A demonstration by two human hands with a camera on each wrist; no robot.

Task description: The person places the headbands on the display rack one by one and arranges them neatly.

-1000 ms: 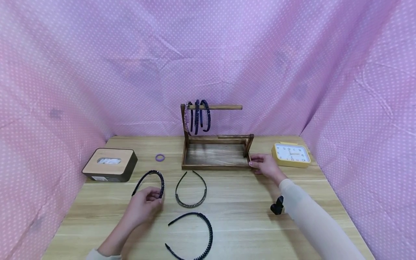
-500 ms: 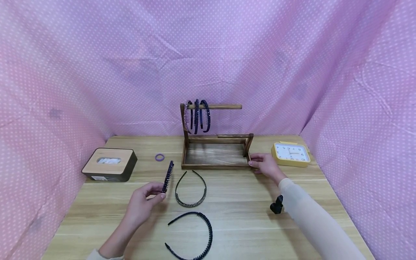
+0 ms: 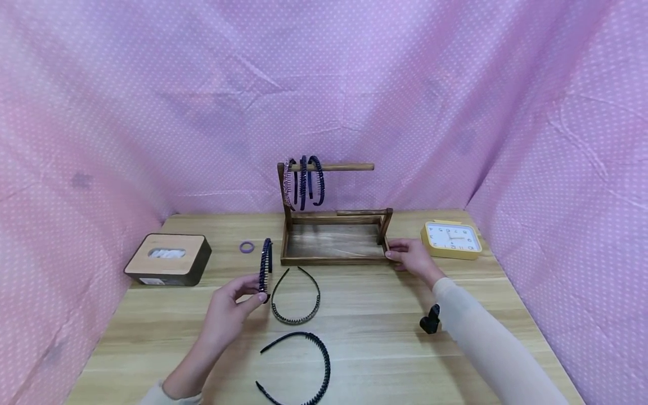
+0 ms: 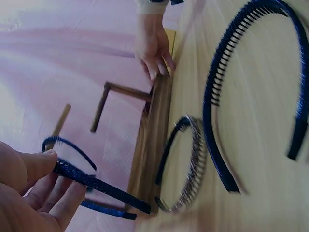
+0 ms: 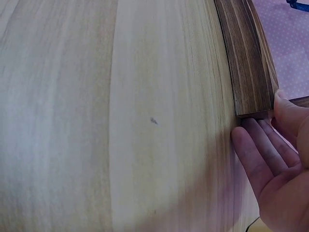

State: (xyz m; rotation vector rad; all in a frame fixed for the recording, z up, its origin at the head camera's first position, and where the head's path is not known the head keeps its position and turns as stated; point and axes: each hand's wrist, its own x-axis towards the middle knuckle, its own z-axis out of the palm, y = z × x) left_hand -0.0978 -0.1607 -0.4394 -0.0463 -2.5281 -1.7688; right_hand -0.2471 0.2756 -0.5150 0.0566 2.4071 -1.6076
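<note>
Left hand (image 3: 230, 308) raised above bench, thumb and fingers (image 4: 46, 191) pinched together. Right hand (image 3: 415, 256) reaches forward, arm extended, fingers (image 5: 258, 154) straight, palm low near bench.

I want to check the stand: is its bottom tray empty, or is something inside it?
Empty. The head view shows only bare wood inside the stand's tray; the three headbands hang from the top rod above.

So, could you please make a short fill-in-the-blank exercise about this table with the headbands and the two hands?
1. The left hand holds a dark blue ____ above the table.
2. The right hand touches a corner of the wooden ____.
3. Beyond the right hand stands a yellow ____.
4. ____ headbands lie flat on the table.

Missing words: headband; stand; clock; two
</note>
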